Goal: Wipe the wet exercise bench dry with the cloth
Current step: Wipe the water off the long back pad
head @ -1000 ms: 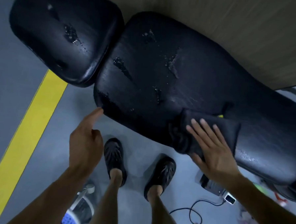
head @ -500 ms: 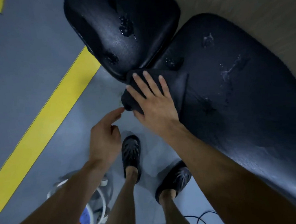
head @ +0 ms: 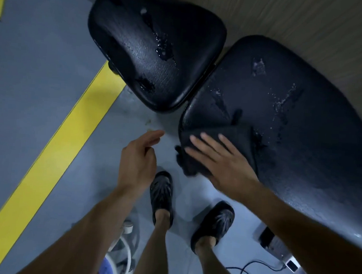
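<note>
The black exercise bench has a long back pad and a separate seat pad, both dotted with water patches. A dark cloth lies on the near left corner of the long pad and hangs over its edge. My right hand presses flat on the cloth with straight fingers. My left hand hovers over the floor just left of the pad's corner, fingers loosely extended, holding nothing.
A yellow floor stripe runs diagonally at left on the grey floor. My two feet in black sandals stand below the bench. A small device with a black cable lies at lower right, a white-and-blue object at the bottom.
My right hand slid the cloth leftward along the long pad to its end by the seat, then drew back to the near corner. The left hand stayed by the edge.
</note>
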Demonstrator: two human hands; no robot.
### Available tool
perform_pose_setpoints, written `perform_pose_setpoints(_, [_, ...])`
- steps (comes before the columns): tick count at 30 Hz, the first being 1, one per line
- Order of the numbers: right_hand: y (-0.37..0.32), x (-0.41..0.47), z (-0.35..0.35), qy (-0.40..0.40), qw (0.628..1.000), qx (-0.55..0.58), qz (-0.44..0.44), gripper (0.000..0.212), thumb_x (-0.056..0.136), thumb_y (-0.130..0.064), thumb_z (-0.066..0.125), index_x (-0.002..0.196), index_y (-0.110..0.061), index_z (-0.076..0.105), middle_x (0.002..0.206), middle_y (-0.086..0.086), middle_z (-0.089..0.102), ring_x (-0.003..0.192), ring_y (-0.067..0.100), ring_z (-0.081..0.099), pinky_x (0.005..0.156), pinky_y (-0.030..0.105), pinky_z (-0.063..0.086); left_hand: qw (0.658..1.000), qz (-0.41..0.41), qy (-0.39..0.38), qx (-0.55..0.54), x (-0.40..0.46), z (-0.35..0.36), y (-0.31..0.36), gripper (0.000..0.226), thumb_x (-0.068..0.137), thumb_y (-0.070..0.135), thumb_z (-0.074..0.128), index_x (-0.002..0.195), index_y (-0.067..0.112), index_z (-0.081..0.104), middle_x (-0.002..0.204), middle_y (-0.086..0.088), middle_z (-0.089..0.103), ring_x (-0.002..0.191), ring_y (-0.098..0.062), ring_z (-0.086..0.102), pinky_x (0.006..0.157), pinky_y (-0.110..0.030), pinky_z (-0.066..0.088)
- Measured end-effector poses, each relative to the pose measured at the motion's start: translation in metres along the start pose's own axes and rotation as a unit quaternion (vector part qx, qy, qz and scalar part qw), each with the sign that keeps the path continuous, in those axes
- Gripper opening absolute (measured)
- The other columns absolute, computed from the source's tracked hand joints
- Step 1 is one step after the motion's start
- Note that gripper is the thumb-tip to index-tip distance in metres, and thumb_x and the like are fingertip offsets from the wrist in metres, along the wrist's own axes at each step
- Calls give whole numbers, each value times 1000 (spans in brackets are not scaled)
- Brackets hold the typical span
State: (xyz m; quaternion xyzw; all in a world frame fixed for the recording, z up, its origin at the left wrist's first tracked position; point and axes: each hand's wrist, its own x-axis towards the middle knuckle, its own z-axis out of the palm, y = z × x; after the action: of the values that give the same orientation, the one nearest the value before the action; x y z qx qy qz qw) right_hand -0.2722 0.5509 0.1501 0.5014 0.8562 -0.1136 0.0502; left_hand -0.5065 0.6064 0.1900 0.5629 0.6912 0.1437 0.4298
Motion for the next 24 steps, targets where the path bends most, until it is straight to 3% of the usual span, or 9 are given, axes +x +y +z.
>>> perform_pose_setpoints(2, [6,57,-13,28,998,47,38,60,102,-43,39,158,-22,36,167,-2,30,155,19,25,126,45,17,1000,2,1,5,1,-2,3,62,82,-11,35,124,21,68,115,7,68,110,3,59,96,-6,41])
perform_pose_setpoints(5, [12,90,-20,52,992,86,75,57,104,-44,37,155,-19,41,166,-3,32,155,18,24,127,43,15,1000,4,2,17,2,-6,8,61,85,-9,34,125,23,66,115,7,67,112,1,59,97,-8,41])
perform_pose_setpoints(8, [-1,38,-2,59,991,83,89,58,105,-41,41,158,-19,36,168,-2,26,157,18,18,128,45,14,1000,6,-6,19,3,-5,14,60,84,-9,35,124,23,67,116,9,67,108,7,57,93,-2,39])
perform_pose_setpoints(12, [6,-80,15,-2,1000,16,10,67,99,-40,45,161,-24,27,171,-2,16,157,20,17,125,47,20,999,9,-39,8,5,4,26,60,85,-6,35,125,26,67,121,5,69,110,5,59,91,-6,43])
perform_pose_setpoints(16, [36,-141,8,-20,987,72,140,74,96,-38,45,163,-30,13,171,-5,15,157,19,19,125,47,18,994,73,-79,18,8,14,39,57,89,-7,41,129,27,64,111,6,70,61,-7,60,56,-10,44])
perform_pose_setpoints(19, [33,-118,4,37,934,158,319,68,98,-25,52,161,-26,26,171,-7,15,158,16,12,128,45,11,991,108,-80,21,14,17,42,56,89,-8,44,131,24,63,131,6,65,84,-27,61,77,-36,53])
perform_pose_setpoints(21, [27,-73,3,121,859,197,457,61,100,-23,54,158,-22,35,169,-7,21,157,16,13,128,43,8,990,114,-81,36,19,15,43,57,89,-9,44,131,24,63,131,5,66,89,-30,59,82,-43,52])
perform_pose_setpoints(23, [14,-17,-2,173,788,196,557,59,102,-35,47,158,-21,34,169,-3,23,157,20,15,127,47,9,985,124,-109,50,20,13,41,56,90,-8,43,131,24,63,139,11,59,73,-25,61,66,-32,53])
perform_pose_setpoints(24, [5,6,-3,179,778,191,571,60,103,-41,42,159,-22,31,170,-1,21,157,21,13,127,48,8,983,127,-121,53,22,12,39,56,90,-8,43,131,25,63,141,14,57,58,-21,58,53,-22,49])
